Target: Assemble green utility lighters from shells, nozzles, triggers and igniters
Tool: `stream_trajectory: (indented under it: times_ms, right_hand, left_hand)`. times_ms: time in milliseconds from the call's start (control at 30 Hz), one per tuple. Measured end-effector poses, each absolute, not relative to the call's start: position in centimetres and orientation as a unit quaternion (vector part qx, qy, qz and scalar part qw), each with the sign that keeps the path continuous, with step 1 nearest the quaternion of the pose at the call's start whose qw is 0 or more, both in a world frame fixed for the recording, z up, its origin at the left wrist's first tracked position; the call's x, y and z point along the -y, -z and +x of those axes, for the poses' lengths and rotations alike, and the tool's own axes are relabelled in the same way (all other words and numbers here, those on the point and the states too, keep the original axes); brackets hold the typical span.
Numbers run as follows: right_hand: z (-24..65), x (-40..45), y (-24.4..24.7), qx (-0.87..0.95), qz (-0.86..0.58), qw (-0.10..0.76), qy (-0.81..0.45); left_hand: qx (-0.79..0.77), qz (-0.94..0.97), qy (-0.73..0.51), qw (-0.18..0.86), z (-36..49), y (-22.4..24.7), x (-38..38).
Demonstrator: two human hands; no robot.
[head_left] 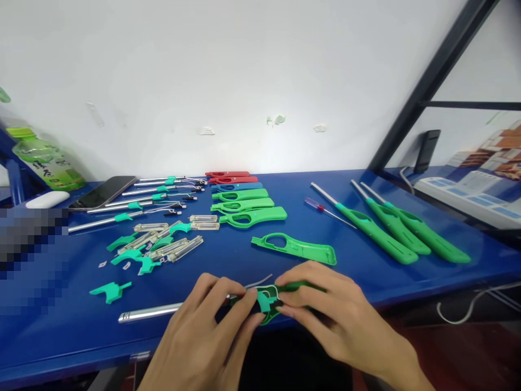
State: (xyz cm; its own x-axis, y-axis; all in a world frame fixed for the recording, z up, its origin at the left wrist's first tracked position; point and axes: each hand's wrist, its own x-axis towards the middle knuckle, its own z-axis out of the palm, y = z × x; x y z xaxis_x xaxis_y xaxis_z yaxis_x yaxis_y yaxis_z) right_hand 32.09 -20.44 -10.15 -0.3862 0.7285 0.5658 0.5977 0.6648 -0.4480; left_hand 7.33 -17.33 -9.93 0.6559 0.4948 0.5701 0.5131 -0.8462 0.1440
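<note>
Near the table's front edge, my left hand is closed around the front of a half-assembled long-reach lighter, with its metal tube sticking out to the left. A teal trigger sits in the green half shell, between my two hands. From the right, my right hand pinches at a small black part beside the trigger and rests over the shell's handle. A thin white wire loops above the trigger. My fingers hide most of the shell's inside.
Behind my hands lies a green half shell. Loose teal triggers, clear fuel tanks and metal tubes lie left. Assembled green lighters and a screwdriver lie right. More shells line the back near the wall.
</note>
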Motion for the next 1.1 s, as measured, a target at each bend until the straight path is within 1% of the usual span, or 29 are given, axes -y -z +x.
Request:
stream_trajectory:
  times_ms: [100, 200, 300, 433, 667, 867, 1000, 1100]
  right_hand:
    - [32.1, 20.6, 10.2, 0.842, -0.392, 0.366, -0.057]
    - [32.2, 20.8, 10.2, 0.846, -0.396, 0.353, -0.048]
    - [32.3, 20.9, 10.2, 0.839, -0.402, 0.363, -0.057]
    - [32.3, 20.8, 10.2, 0.831, -0.404, 0.376, -0.068]
    - [32.3, 20.6, 10.1, 0.817, -0.417, 0.390, -0.081]
    - [32.4, 20.7, 9.9, 0.814, -0.434, 0.373, -0.097]
    - [32.4, 20.5, 9.2, 0.799, -0.457, 0.371, -0.120]
    - [32.2, 19.8, 8.6, 0.802, -0.485, 0.331, -0.114]
  left_hand:
    - [0.275, -0.917, 0.290, 0.012, 7.2, 10.0, 17.3]
    - [0.292, -0.903, 0.314, 0.003, 7.3, 9.9, 17.4]
    - [0.323, -0.881, 0.345, 0.008, 6.9, 9.7, 17.4]
    - [0.358, -0.871, 0.336, 0.022, 5.3, 9.2, 16.9]
    - [0.359, -0.873, 0.327, -0.037, 3.7, 8.9, 16.1]
    - [0.345, -0.872, 0.340, -0.066, 4.1, 9.0, 16.2]
    - [0.338, -0.872, 0.347, -0.067, 4.7, 8.6, 16.1]
    - [0.333, -0.869, 0.361, -0.054, 5.3, 8.4, 15.9]
